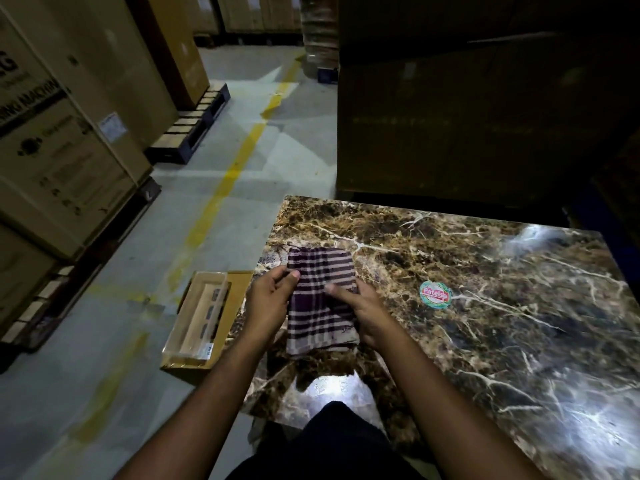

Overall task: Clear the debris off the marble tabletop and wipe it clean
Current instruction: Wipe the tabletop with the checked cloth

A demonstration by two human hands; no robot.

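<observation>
Head view: left hand [268,299] and right hand [363,313] grip checked cloth [320,306].

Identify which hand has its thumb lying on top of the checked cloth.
The right hand: its thumb lies across the checked cloth, pointing left. The left hand only pinches the cloth's left edge.

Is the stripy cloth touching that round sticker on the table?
Apart. The head view shows bare marble between the checked cloth and the round sticker.
</observation>
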